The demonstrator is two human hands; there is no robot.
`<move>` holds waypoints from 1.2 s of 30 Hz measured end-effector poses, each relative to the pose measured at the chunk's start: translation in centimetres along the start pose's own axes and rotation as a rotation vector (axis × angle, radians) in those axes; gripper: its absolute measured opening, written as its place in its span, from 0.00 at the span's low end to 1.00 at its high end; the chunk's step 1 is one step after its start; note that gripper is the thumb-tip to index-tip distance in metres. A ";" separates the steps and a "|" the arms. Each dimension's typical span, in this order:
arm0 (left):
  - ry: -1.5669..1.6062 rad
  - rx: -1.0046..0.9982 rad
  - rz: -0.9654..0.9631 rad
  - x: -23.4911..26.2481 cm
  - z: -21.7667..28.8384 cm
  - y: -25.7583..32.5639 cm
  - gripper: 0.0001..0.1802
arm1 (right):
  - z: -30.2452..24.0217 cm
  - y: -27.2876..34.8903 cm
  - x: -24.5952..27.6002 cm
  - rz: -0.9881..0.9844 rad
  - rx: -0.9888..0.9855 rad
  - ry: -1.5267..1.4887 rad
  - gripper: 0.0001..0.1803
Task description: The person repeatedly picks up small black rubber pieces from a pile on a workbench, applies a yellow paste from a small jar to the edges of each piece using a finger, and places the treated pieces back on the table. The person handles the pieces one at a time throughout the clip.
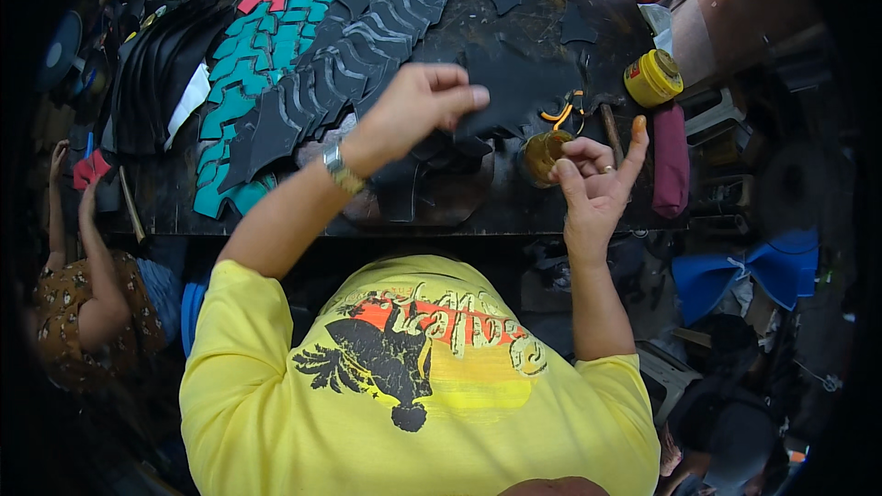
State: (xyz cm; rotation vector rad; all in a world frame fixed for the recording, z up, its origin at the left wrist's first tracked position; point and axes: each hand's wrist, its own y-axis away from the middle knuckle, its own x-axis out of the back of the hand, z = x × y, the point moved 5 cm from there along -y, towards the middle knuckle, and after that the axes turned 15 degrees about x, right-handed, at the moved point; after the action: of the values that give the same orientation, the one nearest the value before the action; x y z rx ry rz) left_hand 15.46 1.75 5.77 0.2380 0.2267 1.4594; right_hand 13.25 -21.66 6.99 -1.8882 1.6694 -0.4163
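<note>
My left hand (418, 106) hovers over the dark worktable (542, 211), its fingers curled and the thumb pointing right. Black material lies just below it; whether the fingers pinch any of it is hidden. My right hand (602, 184) is beside a small open jar (542, 158) of amber, glue-like stuff. Its index finger is raised apart from the others, with an amber smear on the tip. The thumb and middle finger come close to the jar's rim. A black sheet piece (514, 87) lies beyond both hands.
Overlapping rows of black cut pieces (340, 69) and teal cut pieces (243, 83) cover the table's left. Orange-handled pliers (558, 117), a yellow tub (654, 78) and a maroon roll (671, 161) stand or lie rightward. Another person (101, 303) works at far left.
</note>
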 end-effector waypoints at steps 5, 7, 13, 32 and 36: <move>0.073 0.054 0.128 4.1 1.9 -10.0 0.10 | -0.4 -1.1 5.6 0.216 0.057 0.123 0.42; 0.079 0.115 0.155 4.8 1.8 -13.6 0.10 | 0.0 -1.4 7.8 0.271 0.089 0.067 0.38; 0.053 0.193 0.316 5.0 0.1 -22.3 0.15 | 5.9 1.0 10.5 0.309 -0.060 0.229 0.40; 0.000 0.336 0.539 5.2 -0.9 -30.6 0.10 | 8.1 1.3 10.5 0.241 -0.191 0.241 0.42; 0.038 0.342 0.584 5.2 -1.0 -32.2 0.11 | 8.2 1.2 10.5 0.241 -0.192 0.226 0.42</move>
State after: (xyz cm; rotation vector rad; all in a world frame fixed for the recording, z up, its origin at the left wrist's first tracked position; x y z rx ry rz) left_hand 46.32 3.88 -4.73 0.5906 0.4661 2.0005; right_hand 18.78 -30.19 -1.64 -1.7948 2.1260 -0.3943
